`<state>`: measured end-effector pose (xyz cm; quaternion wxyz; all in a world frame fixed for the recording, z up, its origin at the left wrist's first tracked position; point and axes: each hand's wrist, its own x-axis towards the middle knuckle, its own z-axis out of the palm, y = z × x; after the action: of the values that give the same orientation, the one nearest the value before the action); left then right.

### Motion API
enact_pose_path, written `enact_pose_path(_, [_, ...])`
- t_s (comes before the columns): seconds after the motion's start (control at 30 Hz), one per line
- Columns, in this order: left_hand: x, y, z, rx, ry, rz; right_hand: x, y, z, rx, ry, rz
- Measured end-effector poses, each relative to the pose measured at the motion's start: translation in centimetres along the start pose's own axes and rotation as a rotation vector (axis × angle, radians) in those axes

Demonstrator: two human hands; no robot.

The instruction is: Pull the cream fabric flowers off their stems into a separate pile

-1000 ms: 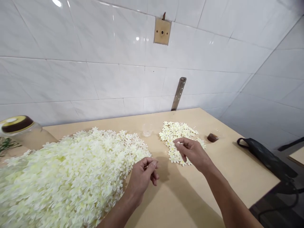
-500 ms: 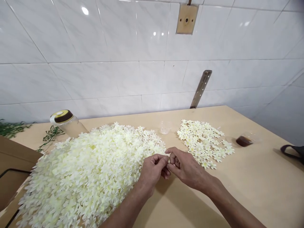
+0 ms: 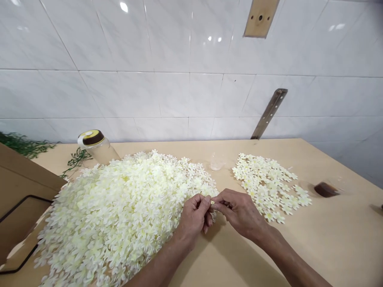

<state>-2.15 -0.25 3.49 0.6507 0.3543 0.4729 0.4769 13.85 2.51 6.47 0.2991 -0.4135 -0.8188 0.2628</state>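
Observation:
My left hand (image 3: 196,213) is closed in a pinch on a white artificial flower (image 3: 213,215), whose petals show just past the fingers. Thumb and forefinger of my right hand (image 3: 239,209) press together at the same spot, against the left fingertips; whatever small thing they pinch is hidden. Left of both hands lies a big heap of cream-white artificial flowers (image 3: 128,199), its right edge close to my left hand. A smaller, flatter spread of yellow-centred flowers (image 3: 266,179) lies beyond my right hand.
A clear bottle (image 3: 104,151) with a brown and yellow lid stands behind the heap, near green plastic foliage (image 3: 76,159). A small clear cup (image 3: 216,162) and a cup of dark liquid (image 3: 326,189) sit farther right. A cardboard box (image 3: 26,191) borders the left.
The view has shifted, so the table's things appear farther right. My right fingers have closed from a loose curl into a pinch against my left fingertips.

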Motion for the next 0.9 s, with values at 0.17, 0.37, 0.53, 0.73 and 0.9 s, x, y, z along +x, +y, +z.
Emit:
enact_pose_path(0.17, [0.2, 0.1, -0.5, 0.089, -0.021, 0.071, -0.1, 0.5, 0.8, -0.016, 0.049, -0.021])
enact_pose_path(0.37, [0.3, 0.7, -0.8, -0.035, -0.104, 0.087, -0.7, 1.5, 1.5, -0.02, 0.161, 0.056])
enact_pose_path(0.53, [0.8, 0.1, -0.8, -0.106, 0.003, 0.069, -1.0, 2.3, 2.1, 0.057, 0.091, 0.044])
enact_pose_path(0.73, [0.7, 0.2, -1.0, -0.045, -0.096, 0.008, -1.3, 4.1, 1.1, 0.193, -0.024, 0.102])
enact_pose_path(0.9, [0.7, -0.7, -0.7, 0.003, -0.099, 0.003, -1.5, 4.5, 0.3, 0.132, -0.159, 0.014])
